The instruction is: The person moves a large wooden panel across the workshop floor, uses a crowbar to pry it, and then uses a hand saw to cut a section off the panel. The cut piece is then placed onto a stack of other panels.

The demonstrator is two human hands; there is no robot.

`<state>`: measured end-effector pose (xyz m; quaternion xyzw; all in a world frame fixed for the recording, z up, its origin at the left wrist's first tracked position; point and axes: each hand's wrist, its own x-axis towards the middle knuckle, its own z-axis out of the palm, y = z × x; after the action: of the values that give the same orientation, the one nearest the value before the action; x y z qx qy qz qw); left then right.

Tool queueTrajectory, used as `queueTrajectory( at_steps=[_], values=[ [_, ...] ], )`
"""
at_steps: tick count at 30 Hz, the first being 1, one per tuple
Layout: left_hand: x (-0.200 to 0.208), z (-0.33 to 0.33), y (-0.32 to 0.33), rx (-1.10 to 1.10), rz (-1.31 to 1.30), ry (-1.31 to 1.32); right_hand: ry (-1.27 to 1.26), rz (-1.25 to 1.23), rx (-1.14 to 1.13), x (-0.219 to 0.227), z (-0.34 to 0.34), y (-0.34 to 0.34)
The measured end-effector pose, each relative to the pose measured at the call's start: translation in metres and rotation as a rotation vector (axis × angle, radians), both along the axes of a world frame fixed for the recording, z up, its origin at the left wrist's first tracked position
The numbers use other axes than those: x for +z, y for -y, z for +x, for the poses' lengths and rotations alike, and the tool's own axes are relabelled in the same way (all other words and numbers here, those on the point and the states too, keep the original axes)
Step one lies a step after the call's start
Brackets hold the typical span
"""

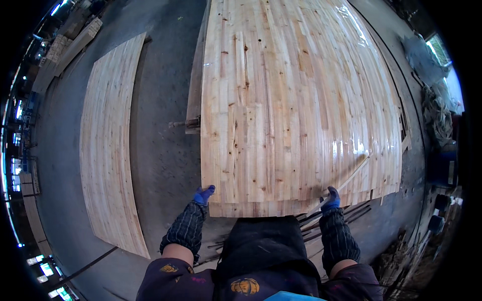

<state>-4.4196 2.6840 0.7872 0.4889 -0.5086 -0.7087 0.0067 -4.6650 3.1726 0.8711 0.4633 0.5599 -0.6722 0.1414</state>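
Observation:
A large panel (281, 100) of glued wooden strips lies before me, pale with dark knots and glossy toward its right side. My left hand (204, 194), in a blue glove, is closed on the panel's near left corner. At the near edge, further right, my right hand (330, 199) wears a blue glove too and is closed around a thin wooden stick (354, 172). The stick slants over the panel's top, its far end pointing away to the right. Under the near edge, a second wooden layer shows slightly offset.
Another long wooden panel (111, 145) rests low to the left. Stacked boards (75, 45) stand at the far left. Several dark bars (351, 213) lie below the near right edge. Crumpled plastic sheeting (437, 113) and wood scraps (401, 256) are along the right.

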Motion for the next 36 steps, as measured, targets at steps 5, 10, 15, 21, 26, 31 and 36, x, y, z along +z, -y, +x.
queueTrajectory(
  at_steps=[5,10,15,21,26,31,36],
  values=[
    [0.003,-0.011,0.001,-0.065,-0.116,0.178,-0.044,-0.031,0.039,-0.041,0.001,0.012],
    [0.041,-0.014,0.002,-0.096,0.057,0.201,-0.103,-0.153,-0.028,-0.049,0.014,0.014],
    [0.040,0.004,0.006,-0.072,0.033,-0.041,-0.044,-0.143,-0.216,-0.030,0.018,0.038],
    [0.077,-0.017,-0.007,-0.141,0.115,-0.027,-0.115,-0.105,-0.323,-0.066,0.028,0.007],
    [0.062,-0.003,0.005,-0.203,0.076,0.023,-0.210,-0.300,-0.352,-0.012,0.031,0.029],
    [0.049,0.002,0.017,-0.302,0.100,0.116,-0.360,-0.242,-0.452,-0.044,0.037,0.016],
    [0.067,-0.008,0.006,-0.232,0.109,0.107,-0.462,-0.334,-0.442,-0.045,0.039,0.008]
  ],
)
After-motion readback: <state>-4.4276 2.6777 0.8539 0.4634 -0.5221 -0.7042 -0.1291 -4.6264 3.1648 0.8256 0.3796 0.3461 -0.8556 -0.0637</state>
